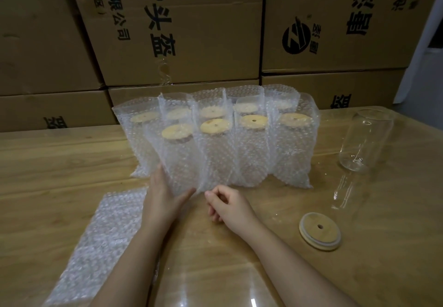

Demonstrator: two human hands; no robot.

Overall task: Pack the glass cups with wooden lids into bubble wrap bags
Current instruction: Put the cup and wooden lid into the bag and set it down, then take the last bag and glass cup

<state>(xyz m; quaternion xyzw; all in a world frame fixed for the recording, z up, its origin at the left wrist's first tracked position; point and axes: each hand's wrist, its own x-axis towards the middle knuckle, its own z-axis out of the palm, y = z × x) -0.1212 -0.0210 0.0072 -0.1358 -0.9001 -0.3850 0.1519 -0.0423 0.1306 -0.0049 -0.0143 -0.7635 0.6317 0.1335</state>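
Stacked brown cardboard boxes (215, 31) printed with black characters wall off the far side of a light wooden table (48, 163). The person's left hand (165, 194) grasps the foot of an upright clear bubble wrap bag (172, 175), with the thumb laid across its front lower edge and the fingers round its left side. Inside, blurred by the wrap, stands a glass cup (178, 148) capped with a round wooden lid (177, 131).

This bag is the nearest of a two-row cluster of filled bubble wrap bags (251, 144). They are pressed side against side directly beyond both hands, each with a wooden lid showing near its top. The right hand (225, 205) rests on the table just right of the gripped bag's bottom corner, fingers loosely curled and holding nothing.

Right of that hand, across a bare stretch of tabletop, a loose round wooden lid with a centre hole (320, 231) lies flat. Beyond it and farther right, an unwrapped clear glass cup (366, 141) stands alone, apart from the cluster's right edge.

Left of the left hand lies a flat pile of empty bubble wrap bags (96, 242). Its right edge passes under the forearm and its near end runs out of view. Open tabletop lies between the two forearms.
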